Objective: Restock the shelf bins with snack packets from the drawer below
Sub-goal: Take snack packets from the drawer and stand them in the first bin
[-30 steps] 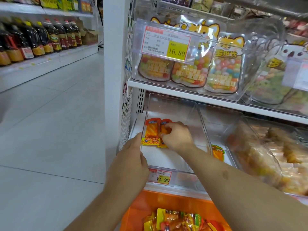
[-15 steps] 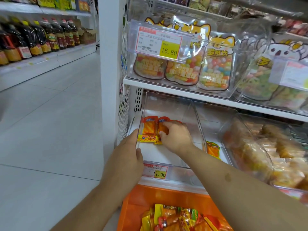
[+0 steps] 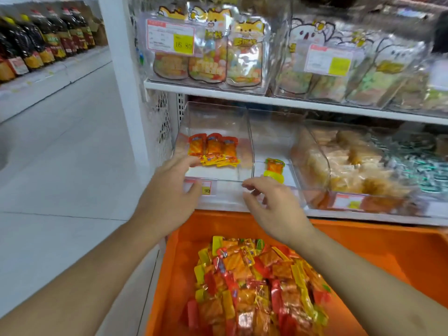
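A clear shelf bin [image 3: 249, 132] on the lower shelf holds three orange and yellow snack packets [image 3: 212, 149] standing side by side. My left hand [image 3: 167, 197] rests at the bin's front left corner, fingers relaxed. My right hand [image 3: 274, 207] hovers in front of the bin's front edge, fingers loosely curled, holding nothing. Below both hands, the orange drawer [image 3: 368, 248] is pulled out and holds a heap of the same packets [image 3: 257, 284]. One lone packet [image 3: 274, 169] lies in the neighbouring clear bin to the right.
A price tag [image 3: 206, 189] hangs on the bin's front. Bins of pale wrapped snacks [image 3: 344, 166] stand to the right. The shelf above [image 3: 266, 99] carries bags of coloured sweets [image 3: 211, 61]. Dark bottles [image 3: 43, 42] line a shelf across the aisle on the left.
My right hand has let go of the packets in the bin and drawn back out to its front edge. The view has tilted down, showing more of the drawer.
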Action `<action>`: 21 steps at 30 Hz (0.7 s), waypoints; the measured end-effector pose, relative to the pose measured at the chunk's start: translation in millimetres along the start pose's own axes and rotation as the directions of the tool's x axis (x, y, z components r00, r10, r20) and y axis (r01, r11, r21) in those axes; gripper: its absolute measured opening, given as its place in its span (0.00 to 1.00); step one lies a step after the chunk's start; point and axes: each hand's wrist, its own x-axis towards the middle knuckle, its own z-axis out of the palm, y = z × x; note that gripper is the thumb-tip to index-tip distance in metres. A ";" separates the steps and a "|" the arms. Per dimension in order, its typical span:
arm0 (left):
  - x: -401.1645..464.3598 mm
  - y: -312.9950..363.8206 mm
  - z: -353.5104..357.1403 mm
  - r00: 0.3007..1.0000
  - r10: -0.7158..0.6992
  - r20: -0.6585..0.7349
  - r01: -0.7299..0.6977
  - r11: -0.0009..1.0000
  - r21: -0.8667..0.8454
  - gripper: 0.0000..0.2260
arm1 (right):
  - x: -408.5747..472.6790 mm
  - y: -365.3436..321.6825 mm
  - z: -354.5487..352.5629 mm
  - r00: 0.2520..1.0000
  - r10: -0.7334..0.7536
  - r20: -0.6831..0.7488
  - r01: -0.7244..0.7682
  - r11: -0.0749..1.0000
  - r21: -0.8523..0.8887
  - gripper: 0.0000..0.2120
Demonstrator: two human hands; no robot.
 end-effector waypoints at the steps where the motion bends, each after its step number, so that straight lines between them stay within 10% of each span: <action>1: -9.6 5.1 7.7 1.000 0.012 0.028 -0.011 1.000 -0.017 0.16 | -15.9 10.1 -0.4 0.999 0.035 0.016 -0.035 0.999 0.013 0.14; 10: -85.0 -16.3 137.2 0.823 -0.082 0.562 -0.015 0.986 0.166 0.13 | -125.3 119.6 25.6 0.830 0.427 0.359 -0.386 0.904 -0.184 0.06; 21: -91.1 -81.8 280.0 0.729 -0.287 0.622 0.111 0.946 0.306 0.33 | -107.7 217.8 110.7 0.706 0.499 0.503 -0.369 0.865 -0.340 0.34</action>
